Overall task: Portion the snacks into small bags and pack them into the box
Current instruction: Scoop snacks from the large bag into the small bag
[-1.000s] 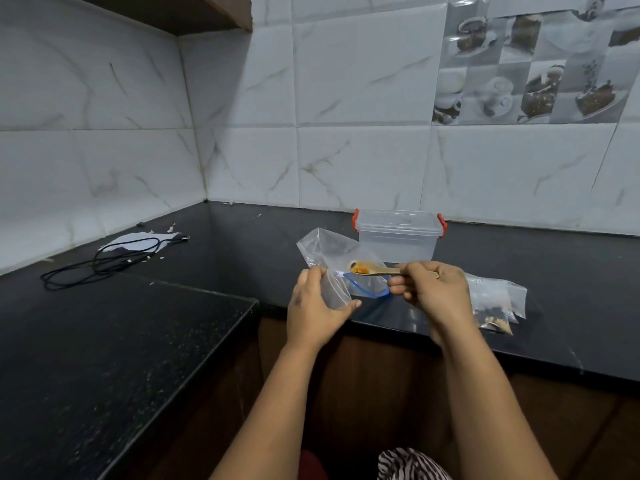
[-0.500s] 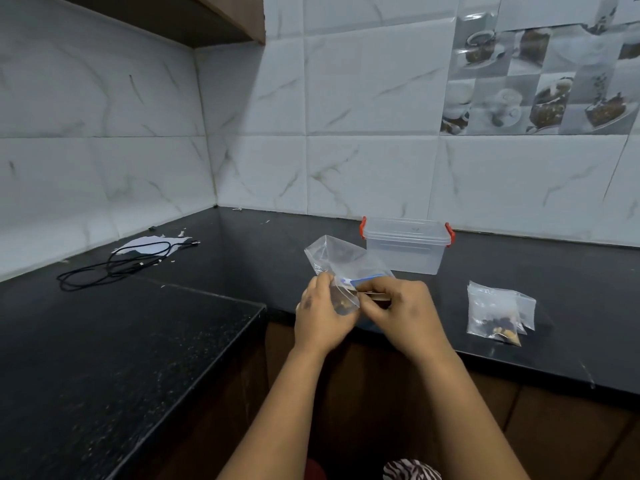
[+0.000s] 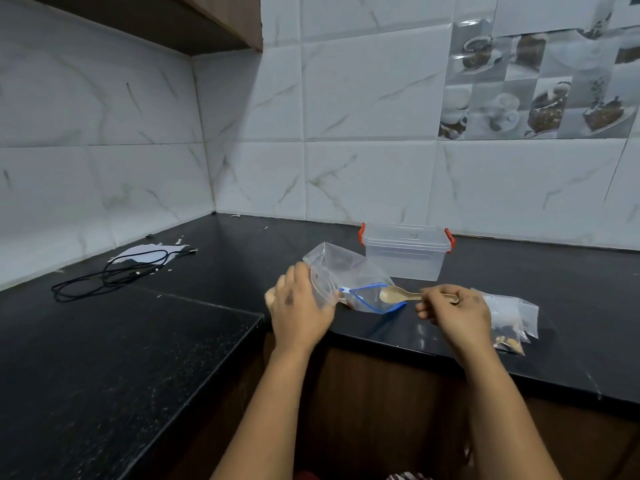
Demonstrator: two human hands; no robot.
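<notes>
The left hand (image 3: 300, 308) pinches a small clear bag (image 3: 322, 284): flimsy, slick film, best held at its mouth. The right hand (image 3: 453, 311) grips a light, stiff wooden spoon (image 3: 398, 294) over the blue-zip bag (image 3: 367, 292). Beyond stands the lidded box (image 3: 405, 251); filled bags (image 3: 512, 318) lie right.

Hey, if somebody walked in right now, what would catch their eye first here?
Probably the two hands at the counter edge: the left hand grips a small clear bag, the right hand holds a wooden spoon over a blue-zip bag. Behind them stands a clear box with red latches, lid on.
</notes>
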